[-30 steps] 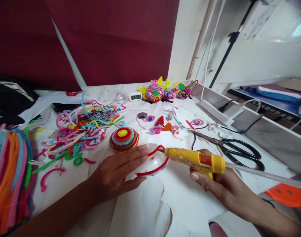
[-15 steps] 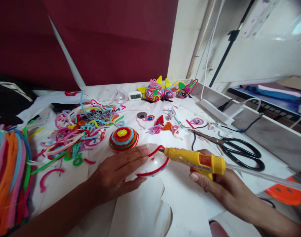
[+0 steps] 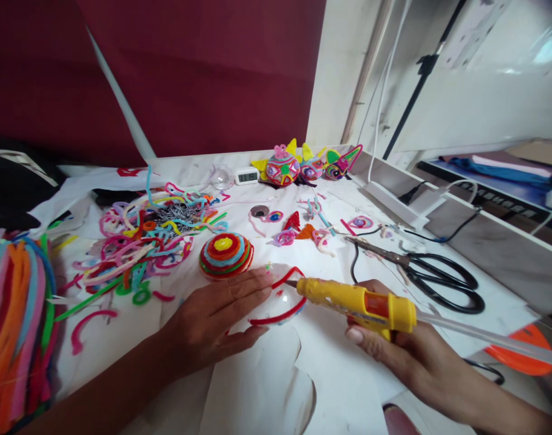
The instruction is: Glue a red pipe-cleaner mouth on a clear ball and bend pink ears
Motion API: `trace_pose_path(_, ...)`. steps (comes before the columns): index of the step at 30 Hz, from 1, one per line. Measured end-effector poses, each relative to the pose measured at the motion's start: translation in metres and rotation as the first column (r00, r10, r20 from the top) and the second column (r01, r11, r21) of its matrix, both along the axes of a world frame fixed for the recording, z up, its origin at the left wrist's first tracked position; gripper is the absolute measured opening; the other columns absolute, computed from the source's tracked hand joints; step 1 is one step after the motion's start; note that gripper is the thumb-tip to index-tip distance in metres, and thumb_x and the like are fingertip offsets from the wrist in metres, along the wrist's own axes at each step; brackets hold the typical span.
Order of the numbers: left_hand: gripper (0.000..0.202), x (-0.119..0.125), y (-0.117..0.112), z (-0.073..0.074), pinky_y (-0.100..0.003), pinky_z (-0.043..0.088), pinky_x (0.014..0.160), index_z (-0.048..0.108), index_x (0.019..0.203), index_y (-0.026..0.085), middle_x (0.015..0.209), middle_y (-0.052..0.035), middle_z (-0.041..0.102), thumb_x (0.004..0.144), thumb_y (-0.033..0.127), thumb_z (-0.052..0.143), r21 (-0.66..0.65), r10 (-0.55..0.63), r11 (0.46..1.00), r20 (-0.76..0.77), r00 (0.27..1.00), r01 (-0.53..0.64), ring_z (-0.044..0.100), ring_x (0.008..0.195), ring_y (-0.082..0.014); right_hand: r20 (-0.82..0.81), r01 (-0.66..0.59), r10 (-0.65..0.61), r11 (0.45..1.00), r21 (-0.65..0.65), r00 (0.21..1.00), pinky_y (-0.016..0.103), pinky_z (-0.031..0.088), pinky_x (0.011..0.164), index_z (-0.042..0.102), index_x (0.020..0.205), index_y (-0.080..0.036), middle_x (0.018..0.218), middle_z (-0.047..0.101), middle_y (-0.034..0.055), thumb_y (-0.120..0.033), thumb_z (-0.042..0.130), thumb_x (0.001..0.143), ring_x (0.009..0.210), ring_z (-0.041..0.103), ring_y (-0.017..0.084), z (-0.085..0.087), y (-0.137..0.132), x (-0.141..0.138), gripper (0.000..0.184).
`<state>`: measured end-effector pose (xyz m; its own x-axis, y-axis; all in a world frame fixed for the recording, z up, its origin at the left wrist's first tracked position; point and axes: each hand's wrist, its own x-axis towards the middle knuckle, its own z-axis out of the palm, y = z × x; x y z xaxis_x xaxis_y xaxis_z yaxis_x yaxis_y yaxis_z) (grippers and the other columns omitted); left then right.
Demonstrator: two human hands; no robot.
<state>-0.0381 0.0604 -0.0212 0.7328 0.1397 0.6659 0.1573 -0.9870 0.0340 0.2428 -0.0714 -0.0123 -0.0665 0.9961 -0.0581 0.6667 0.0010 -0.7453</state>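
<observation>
My left hand (image 3: 216,317) lies flat on a clear plastic half-dome (image 3: 280,300), its fingers pressing a red pipe cleaner (image 3: 290,275) against the dome's rim. My right hand (image 3: 396,344) grips a yellow hot glue gun (image 3: 357,299). The gun's nozzle touches the dome's top, right beside the red pipe cleaner. A clear glue stick (image 3: 488,338) sticks out behind the gun. Just left of the dome sits a finished half-dome covered in coloured pipe-cleaner rings (image 3: 225,255).
Black scissors (image 3: 432,275) lie to the right. Loose pipe-cleaner scraps (image 3: 144,241) are piled at left, with a bundle of long ones (image 3: 12,326) at the far left edge. Decorated figures (image 3: 303,166) and a small clock (image 3: 248,176) stand at the back. An orange disc (image 3: 523,356) lies near right.
The glue gun has shifted slightly left and down, bringing its nozzle onto the dome. My left hand has stayed put on the dome.
</observation>
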Motion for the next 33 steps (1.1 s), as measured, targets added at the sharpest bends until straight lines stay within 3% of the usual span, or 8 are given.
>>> trace_pose_path(8,0.049,-0.001,0.0,-0.001,-0.034,0.053,0.101,0.055,0.127,0.009,0.127,-0.0157,0.064,0.08,0.019,0.069,-0.008,-0.02,1.0,0.005,1.0,0.02,0.058,0.121,-0.0239,-0.014,0.023,-0.023,1.0,-0.014,1.0,0.033,0.051,0.09,0.062,0.1,-0.026,0.105,0.064,0.0045,-0.051,0.051,0.091,0.097,0.061,0.021,-0.001,0.0,0.0,0.028)
trace_pose_path(13,0.049,-0.002,0.001,-0.002,-0.035,0.054,0.1,0.054,0.128,0.01,0.129,-0.014,0.063,0.082,0.021,0.067,-0.012,-0.018,1.0,0.006,1.0,0.018,0.059,0.12,-0.0243,0.005,0.043,-0.043,0.999,0.025,0.999,0.027,0.054,0.069,0.061,0.094,-0.024,0.097,0.062,0.0049,-0.05,0.052,0.09,0.086,0.061,0.02,0.0,0.002,0.0,0.028)
trace_pose_path(16,0.049,-0.002,0.0,-0.002,-0.036,0.054,0.099,0.055,0.126,0.009,0.129,-0.0153,0.063,0.081,0.02,0.068,-0.022,-0.016,1.0,0.0,1.0,0.016,0.058,0.121,-0.0243,0.008,0.036,-0.037,0.999,0.028,0.999,0.022,0.048,0.052,0.061,0.087,-0.023,0.088,0.061,0.0042,-0.05,0.051,0.091,0.077,0.06,0.018,0.001,0.003,0.0,0.029)
trace_pose_path(20,0.048,-0.002,-0.001,-0.002,-0.036,0.053,0.1,0.055,0.126,0.008,0.127,-0.0165,0.064,0.082,0.02,0.068,-0.026,-0.025,0.999,0.006,1.0,0.025,0.057,0.122,-0.0235,-0.006,0.044,-0.044,0.999,0.024,0.999,0.021,0.044,0.048,0.061,0.084,-0.022,0.082,0.059,0.0034,-0.05,0.051,0.091,0.069,0.056,0.016,0.002,0.005,-0.001,0.031)
trace_pose_path(24,0.048,-0.003,-0.001,-0.002,-0.037,0.053,0.1,0.054,0.128,0.01,0.13,-0.0148,0.062,0.083,0.022,0.066,-0.058,-0.001,0.998,-0.005,1.0,0.0,0.058,0.121,-0.0236,-0.108,0.023,-0.02,0.999,0.025,0.994,0.022,0.047,0.053,0.064,0.086,-0.021,0.089,0.061,0.0049,-0.049,0.051,0.091,0.071,0.057,0.015,0.007,0.006,-0.005,0.032)
trace_pose_path(27,0.047,-0.003,-0.001,-0.004,-0.036,0.055,0.098,0.054,0.128,0.012,0.131,-0.0128,0.062,0.084,0.024,0.065,-0.041,-0.006,0.999,0.002,1.0,0.006,0.06,0.119,-0.0246,-0.264,0.045,-0.057,0.998,-0.051,0.963,0.024,0.05,0.056,0.066,0.095,-0.019,0.092,0.062,0.0067,-0.05,0.052,0.09,0.073,0.059,0.016,0.011,0.007,-0.006,0.034)
trace_pose_path(29,0.046,-0.003,-0.001,-0.006,-0.036,0.054,0.099,0.053,0.129,0.013,0.132,-0.0115,0.061,0.085,0.025,0.063,-0.036,0.004,0.999,0.013,1.0,-0.003,0.06,0.118,-0.0246,-0.378,0.063,-0.106,0.99,-0.125,0.92,0.024,0.049,0.053,0.067,0.096,-0.018,0.085,0.064,0.0065,-0.052,0.055,0.088,0.068,0.058,0.016,0.013,0.008,-0.004,0.038)
trace_pose_path(33,0.044,-0.004,-0.002,-0.006,-0.036,0.053,0.101,0.053,0.13,0.015,0.134,-0.0086,0.06,0.087,0.021,0.06,-0.073,0.04,0.997,0.017,0.999,-0.038,0.059,0.119,-0.0238,-0.476,0.084,-0.19,0.968,-0.235,0.859,0.021,0.036,0.045,0.067,0.073,-0.014,0.059,0.059,0.0029,-0.056,0.061,0.083,0.051,0.049,0.01,0.011,0.013,0.012,0.044)
